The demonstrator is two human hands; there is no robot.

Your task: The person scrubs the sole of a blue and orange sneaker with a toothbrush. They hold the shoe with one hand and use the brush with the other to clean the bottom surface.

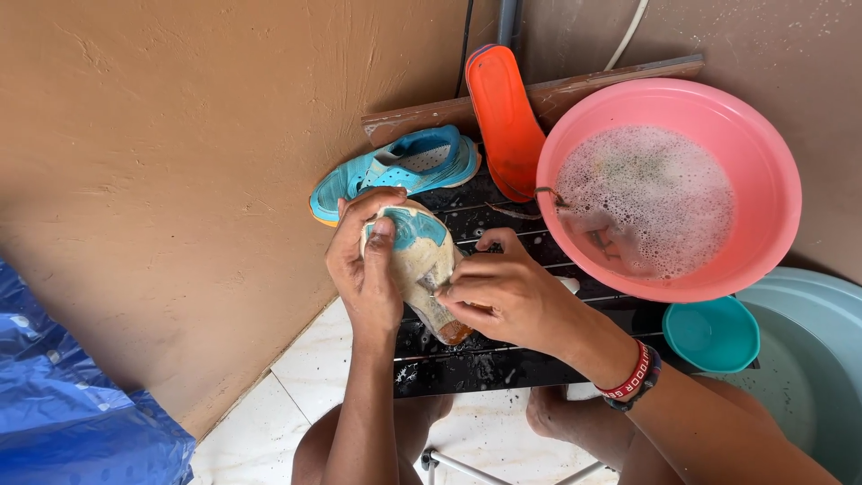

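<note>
I see left hand wrapped round the soapy shoe, fingers closed on it; right hand grips its lower edge, fingers curled; pink basin just right of shoe.

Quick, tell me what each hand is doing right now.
Left hand: closed around the soapy shoe, gripping its toe end.
Right hand: closed against the shoe's side; whether it pinches something small cannot be told.

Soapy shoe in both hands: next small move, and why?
Probably a dip in the pink basin to rinse. The left hand grips the shoe sole-up, the right hand presses on its sole, suds coat it, and the foamy water sits just beside the right hand.
</note>
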